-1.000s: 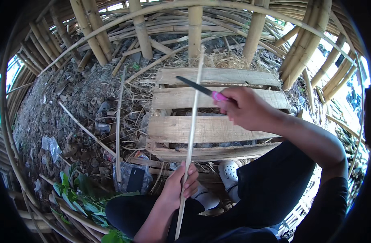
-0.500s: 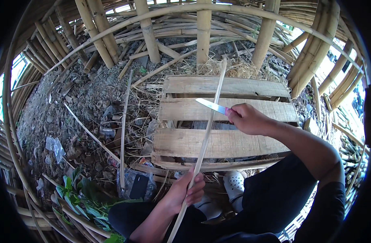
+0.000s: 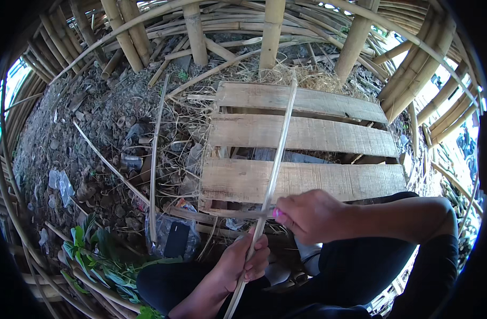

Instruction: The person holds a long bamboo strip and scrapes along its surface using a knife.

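Observation:
A long pale bamboo strip point(image 3: 284, 135) slants from my lap up across a wooden slatted platform point(image 3: 302, 178). Near its lower end my left hand point(image 3: 244, 259) is closed around it. Just above that, my right hand point(image 3: 313, 215) grips a knife by its pink handle point(image 3: 277, 212). The knife's blade point(image 3: 243, 214) lies across the strip, blurred and hard to make out against the ground. Both hands are in front of the platform's near edge, over my knees.
Two more strips point(image 3: 155, 159) lie on the littered ground to the left. A dark phone point(image 3: 177, 240) rests on clear plastic, beside green leaves point(image 3: 97, 255). Bamboo posts point(image 3: 271, 34) and heaped poles stand behind the platform. Light-coloured clogs point(image 3: 308, 255) show below my hands.
My right hand has drawn the knife down along the strip, from over the platform to just above my left hand. The left hand keeps its hold; the view has shifted slightly.

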Motion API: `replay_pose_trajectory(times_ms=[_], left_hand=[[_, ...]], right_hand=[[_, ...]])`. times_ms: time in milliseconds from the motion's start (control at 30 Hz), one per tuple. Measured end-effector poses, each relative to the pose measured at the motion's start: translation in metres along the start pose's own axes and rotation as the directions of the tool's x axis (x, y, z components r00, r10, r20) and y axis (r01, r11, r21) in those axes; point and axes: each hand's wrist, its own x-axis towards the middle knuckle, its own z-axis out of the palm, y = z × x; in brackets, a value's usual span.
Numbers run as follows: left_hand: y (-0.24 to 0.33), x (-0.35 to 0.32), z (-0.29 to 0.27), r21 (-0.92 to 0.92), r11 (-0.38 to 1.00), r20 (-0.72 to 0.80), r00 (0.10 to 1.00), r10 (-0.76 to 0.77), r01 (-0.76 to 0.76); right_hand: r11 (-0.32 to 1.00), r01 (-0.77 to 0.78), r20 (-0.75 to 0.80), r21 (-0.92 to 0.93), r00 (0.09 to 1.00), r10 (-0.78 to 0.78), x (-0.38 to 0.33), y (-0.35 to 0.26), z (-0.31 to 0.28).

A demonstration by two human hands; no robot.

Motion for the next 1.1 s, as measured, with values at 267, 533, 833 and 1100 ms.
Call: replay_pose_trajectory(times_ms=[267, 533, 833, 1100], left_hand=[[0.0, -0.005, 0.001, -0.007, 0.997, -0.009, 0.996, -0.083, 0.083], [0.005, -0.005, 0.005, 0.022, 0.997, -0.057, 0.995, -0.079, 0.08], [0.006, -0.004, -0.001, -0.029, 0.991, -0.022, 0.991, -0.129, 0.128], [0.003, -0.008, 0.003, -0.012, 0.993, -0.052, 0.992, -0.114, 0.113]], right_hand=[[0.876, 0.207, 0.035, -0.436, 0.976, -0.214, 0.008, 0.018, -0.004], [0.759, 0.084, -0.055, -0.646, 0.986, -0.155, 0.015, 0.025, 0.004], [0.851, 0.025, -0.045, -0.524, 0.997, -0.057, 0.019, 0.028, -0.004], [0.91, 0.012, 0.007, -0.414, 1.0, -0.01, 0.021, 0.033, -0.014]])
